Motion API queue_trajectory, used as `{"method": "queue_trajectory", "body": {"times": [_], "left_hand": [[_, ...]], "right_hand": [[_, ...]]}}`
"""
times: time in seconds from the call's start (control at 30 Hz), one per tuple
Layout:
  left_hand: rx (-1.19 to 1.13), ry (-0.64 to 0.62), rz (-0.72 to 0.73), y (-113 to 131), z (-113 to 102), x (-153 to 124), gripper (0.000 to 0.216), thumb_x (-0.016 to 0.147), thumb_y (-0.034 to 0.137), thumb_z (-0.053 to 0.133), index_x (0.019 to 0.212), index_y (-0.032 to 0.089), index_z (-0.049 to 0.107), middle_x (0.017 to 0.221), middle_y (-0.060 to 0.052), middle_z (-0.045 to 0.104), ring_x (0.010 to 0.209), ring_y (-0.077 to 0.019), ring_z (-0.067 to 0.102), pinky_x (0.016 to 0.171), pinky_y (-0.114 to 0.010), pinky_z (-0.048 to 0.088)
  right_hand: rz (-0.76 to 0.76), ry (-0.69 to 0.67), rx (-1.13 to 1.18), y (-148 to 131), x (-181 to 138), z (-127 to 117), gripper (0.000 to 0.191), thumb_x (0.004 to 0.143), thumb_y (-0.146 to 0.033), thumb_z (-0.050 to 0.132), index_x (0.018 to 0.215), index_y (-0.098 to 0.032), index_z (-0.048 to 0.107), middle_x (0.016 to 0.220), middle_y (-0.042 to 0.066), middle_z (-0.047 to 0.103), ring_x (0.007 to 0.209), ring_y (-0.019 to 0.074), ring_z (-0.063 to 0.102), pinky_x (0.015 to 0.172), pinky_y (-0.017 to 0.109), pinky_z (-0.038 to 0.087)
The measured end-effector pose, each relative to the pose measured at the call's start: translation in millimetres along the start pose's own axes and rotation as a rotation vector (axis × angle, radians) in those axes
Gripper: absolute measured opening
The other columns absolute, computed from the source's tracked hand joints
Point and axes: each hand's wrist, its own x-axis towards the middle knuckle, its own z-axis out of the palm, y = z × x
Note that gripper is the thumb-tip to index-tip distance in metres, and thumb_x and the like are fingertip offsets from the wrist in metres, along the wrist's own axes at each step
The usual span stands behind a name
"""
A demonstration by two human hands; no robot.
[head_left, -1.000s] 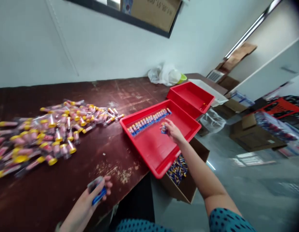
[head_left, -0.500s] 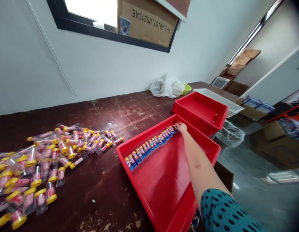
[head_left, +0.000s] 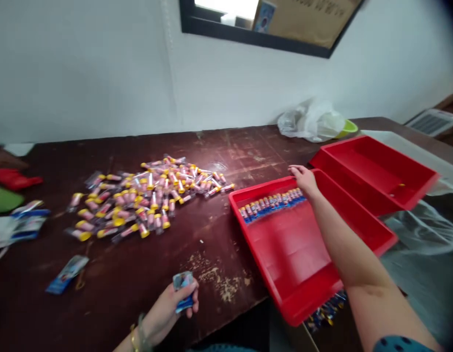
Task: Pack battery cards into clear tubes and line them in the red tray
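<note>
Red tray (head_left: 285,254): plastic, lying at the right of the tabletop (head_left: 211,161), its near corner jutting past the edge.
Row of small tubes (head_left: 272,203): blue and red, set side by side along the tray's far wall, touching one another.
Right hand (head_left: 303,178): reached across the tray to the right end of the row, thumb stuck out to the left, fingers bent down over the last tubes; whether they pinched one could not be told through the blur.
Left hand (head_left: 171,305): low at the near edge of the tabletop, thumb and fingers closed on a blue packet (head_left: 183,288), held upright and clear of the wood.
Handling, tubes: judged light, stiff and smooth, apt to roll or to knock their neighbours out of line; best taken singly by the sides, between two fingertips.
Handling, packet: judged thin, light and a little bendy; a grip across its lower half, as shown, looked enough.
Second red tray (head_left: 373,171): just right of and beyond the first, nearly bare but for one small yellow speck.
Pile of wrapped tubes (head_left: 145,200): yellow-capped, in clear sleeves, strewn at mid-tabletop, well apart from both hands.
Loose packet (head_left: 67,274): flat on the wood to the near left.
Plastic bag (head_left: 310,120): crumpled against the far wall, a green bowl (head_left: 347,128) just beside it.
Below the tray: more small blue items (head_left: 325,310), too blurred to name.
</note>
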Motion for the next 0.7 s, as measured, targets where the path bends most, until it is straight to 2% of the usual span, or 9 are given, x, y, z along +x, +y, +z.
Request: {"method": "queue_trajectory", "body": {"times": [0.07, 0.13, 0.2, 0.27, 0.33, 0.4, 0.5, 0.6, 0.7], "left_hand": [[0.009, -0.012, 0.014, -4.5, -7.0, -7.4, 0.037, 0.069, 0.047, 0.079, 0.078, 0.016, 0.062, 0.066, -0.001, 0.06, 0.055, -0.0128, 0.057, 0.045, -0.021, 0.038], [0.0, -0.02, 0.04, -8.2, -16.5, -17.6, 0.035, 0.072, 0.045, 0.077, 0.085, 0.015, 0.064, 0.068, -0.001, 0.06, 0.057, -0.013, 0.058, 0.046, -0.021, 0.037], [-0.026, -0.033, 0.082, -9.7, -27.1, -31.2, 0.036, 0.074, 0.042, 0.076, 0.094, 0.015, 0.065, 0.073, -0.002, 0.062, 0.063, -0.0138, 0.06, 0.049, -0.021, 0.04], [-0.057, -0.028, 0.118, -9.3, -38.7, -46.9, 0.037, 0.076, 0.041, 0.075, 0.101, 0.016, 0.065, 0.081, -0.004, 0.064, 0.07, -0.0149, 0.061, 0.055, -0.023, 0.044], [-0.088, 0.008, 0.134, -8.7, -51.7, -62.7, 0.037, 0.077, 0.04, 0.075, 0.103, 0.017, 0.066, 0.087, -0.005, 0.065, 0.076, -0.0154, 0.062, 0.06, -0.024, 0.047], [-0.123, 0.058, 0.14, -9.3, -65.9, -76.7, 0.038, 0.075, 0.041, 0.077, 0.102, 0.017, 0.067, 0.088, -0.005, 0.065, 0.077, -0.0157, 0.062, 0.062, -0.024, 0.048], [-0.179, 0.114, 0.152, -13.0, -86.5, -91.3, 0.04, 0.071, 0.041, 0.08, 0.1, 0.016, 0.068, 0.086, -0.005, 0.066, 0.076, -0.016, 0.062, 0.062, -0.025, 0.049], [-0.198, 0.134, 0.151, -16.3, -100.0, -96.2, 0.038, 0.071, 0.039, 0.08, 0.1, 0.016, 0.069, 0.085, -0.005, 0.067, 0.077, -0.016, 0.063, 0.063, -0.025, 0.05], [-0.202, 0.105, 0.156, -16.6, -102.4, -91.4, 0.037, 0.073, 0.037, 0.079, 0.101, 0.016, 0.069, 0.088, -0.006, 0.068, 0.079, -0.017, 0.065, 0.067, -0.026, 0.053]], "right_hand": [[-0.124, -0.191, 0.088, -55.3, -16.5, 47.8, 0.031, 0.098, -0.027, 0.041, 0.11, -0.017, 0.066, 0.103, 0.011, 0.071, 0.088, 0.0169, 0.067, 0.08, 0.03, 0.053], [-0.242, -0.367, 0.131, -110.0, -37.0, 102.6, 0.019, 0.09, -0.027, 0.057, 0.104, -0.021, 0.07, 0.098, 0.004, 0.072, 0.087, 0.0159, 0.067, 0.082, 0.027, 0.052], [-0.303, -0.462, 0.119, -156.2, -54.9, 156.2, 0.019, 0.082, -0.025, 0.067, 0.101, -0.024, 0.07, 0.101, 0.002, 0.071, 0.092, 0.0172, 0.064, 0.086, 0.027, 0.049], [-0.278, -0.447, 0.08, -188.7, -67.4, 200.4, 0.022, 0.081, -0.028, 0.069, 0.102, -0.02, 0.069, 0.108, 0.007, 0.069, 0.101, 0.0227, 0.06, 0.092, 0.033, 0.046], [-0.227, -0.382, 0.061, -206.6, -77.7, 230.7, 0.03, 0.081, -0.031, 0.067, 0.107, -0.017, 0.066, 0.116, 0.015, 0.063, 0.109, 0.0288, 0.055, 0.095, 0.041, 0.043], [-0.198, -0.313, 0.079, -212.1, -91.5, 247.8, 0.032, 0.082, -0.029, 0.065, 0.111, -0.016, 0.064, 0.121, 0.017, 0.059, 0.114, 0.0311, 0.05, 0.097, 0.045, 0.04], [-0.197, -0.229, 0.163, -205.5, -124.6, 255.6, 0.029, 0.083, -0.026, 0.06, 0.11, -0.017, 0.063, 0.12, 0.014, 0.059, 0.116, 0.0292, 0.049, 0.101, 0.045, 0.036], [-0.207, -0.17, 0.288, -191.6, -166.7, 249.9, 0.029, 0.083, -0.029, 0.061, 0.11, -0.019, 0.062, 0.115, 0.01, 0.062, 0.114, 0.0266, 0.052, 0.104, 0.044, 0.033], [-0.178, -0.119, 0.421, -176.1, -202.2, 236.6, 0.035, 0.081, -0.036, 0.063, 0.111, -0.019, 0.059, 0.114, 0.009, 0.063, 0.11, 0.0233, 0.055, 0.102, 0.039, 0.037]]}}
